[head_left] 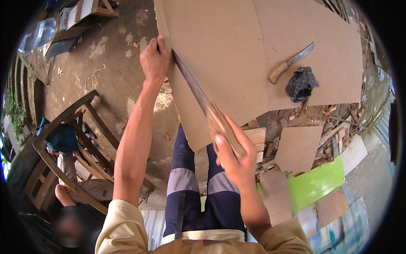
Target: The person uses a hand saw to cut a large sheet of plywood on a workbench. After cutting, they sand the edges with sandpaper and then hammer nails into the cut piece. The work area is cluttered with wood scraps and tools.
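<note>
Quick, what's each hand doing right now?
Left hand: closed on the edge of the brown sheet.
Right hand: closed, holding the wooden handle of the long blade.

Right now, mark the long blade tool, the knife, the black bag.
Long blade tool [199, 95], head view: blade, near handle.
Knife [292, 60], head view: blade, near handle.
Black bag [299, 82], head view: crumpled middle.

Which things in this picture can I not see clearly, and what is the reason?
In the head view:
- Board: far end cut off by the top edge.
- Long blade: any teeth are too small or blurred.
- Wooden handle: blurred, partly covered by the right hand.
- Left hand: fingertips mostly hidden by the hand itself.
- Black bag: any contents hidden by crumpled plastic.
</note>
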Available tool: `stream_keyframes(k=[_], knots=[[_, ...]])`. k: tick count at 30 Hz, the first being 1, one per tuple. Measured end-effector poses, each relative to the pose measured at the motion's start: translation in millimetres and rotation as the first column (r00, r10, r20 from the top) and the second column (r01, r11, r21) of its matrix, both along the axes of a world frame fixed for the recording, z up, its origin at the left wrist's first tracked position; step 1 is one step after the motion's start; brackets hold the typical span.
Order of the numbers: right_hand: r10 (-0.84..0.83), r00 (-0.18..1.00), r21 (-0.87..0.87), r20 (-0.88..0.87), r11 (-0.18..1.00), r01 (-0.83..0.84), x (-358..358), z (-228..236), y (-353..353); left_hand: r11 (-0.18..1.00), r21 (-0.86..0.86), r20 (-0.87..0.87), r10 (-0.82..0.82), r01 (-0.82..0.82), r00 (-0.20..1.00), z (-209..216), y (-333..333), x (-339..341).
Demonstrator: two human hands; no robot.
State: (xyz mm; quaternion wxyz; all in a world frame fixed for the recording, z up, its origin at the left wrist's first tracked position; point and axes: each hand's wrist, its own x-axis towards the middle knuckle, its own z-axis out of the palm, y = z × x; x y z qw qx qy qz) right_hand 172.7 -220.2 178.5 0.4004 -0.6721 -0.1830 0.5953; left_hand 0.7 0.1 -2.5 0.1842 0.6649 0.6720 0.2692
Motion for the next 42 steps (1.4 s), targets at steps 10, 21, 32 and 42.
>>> stream_keyframes(k=[10, 21, 32, 42], knots=[[0.037, 0.996, 0.104, 0.078, 0.994, -0.045, -41.2, -93.8, 89.2, 0.996, 0.078, -0.014, -0.034, 0.035, 0.999, -2.4, 5.5, -0.9], [0.004, 0.997, -0.064, -0.077, 0.998, -0.009, 0.1, -9.8, 30.4, 0.998, -0.057, -0.002, -0.011, 0.011, 1.000, -1.1, 2.1, -5.4], [-0.021, 0.997, 0.188, 0.074, 0.982, 0.007, -42.0, -105.4, 86.7, 0.999, 0.020, 0.020, -0.035, 0.034, 0.999, 4.5, -1.6, 5.2], [0.035, 0.998, -0.100, -0.059, 0.994, -0.041, -3.3, -14.0, 51.8, 0.998, 0.031, -0.031, -0.046, 0.047, 0.998, 0.3, 1.5, -1.4]])
